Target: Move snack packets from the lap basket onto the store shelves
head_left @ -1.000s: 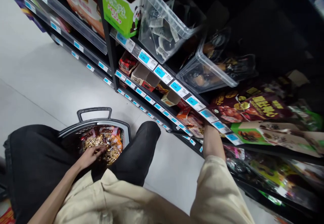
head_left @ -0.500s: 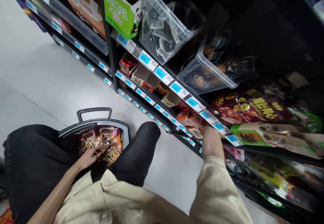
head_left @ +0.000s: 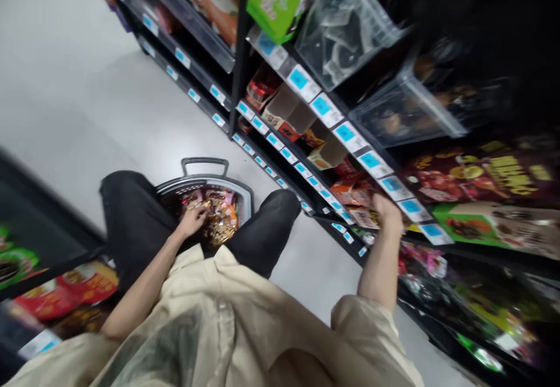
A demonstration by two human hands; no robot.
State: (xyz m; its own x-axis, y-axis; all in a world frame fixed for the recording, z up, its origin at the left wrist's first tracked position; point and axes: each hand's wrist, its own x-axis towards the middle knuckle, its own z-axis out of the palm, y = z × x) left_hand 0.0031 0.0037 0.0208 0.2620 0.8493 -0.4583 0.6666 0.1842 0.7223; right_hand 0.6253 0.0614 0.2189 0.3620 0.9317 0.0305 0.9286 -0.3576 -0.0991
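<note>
My left hand [head_left: 195, 219] reaches down into a dark shopping basket [head_left: 247, 192] between my knees. Its fingers look loosely apart and rest on shiny snack packets [head_left: 223, 224]; motion blurs them a little. On the other side, my right hand [head_left: 387, 209] is at the front of a lower shelf, under the strip of price tags [head_left: 370, 161]. Its fingers are out of sight among the goods, so what they touch or hold does not show. Closest to it are orange-red snack packs [head_left: 356, 192].
Clear plastic bins [head_left: 406, 107] and a green carton [head_left: 275, 2] stand on the shelf above. Maroon snack bags [head_left: 472, 174] lie to the right. Another rack with red bags [head_left: 70, 288] is close on my left. Grey floor [head_left: 87, 107] stretches ahead.
The view has swung, so the basket and shelves sit further right. My right hand has drawn partly out of the shelf, showing more wrist and forearm. My left hand stays in the basket.
</note>
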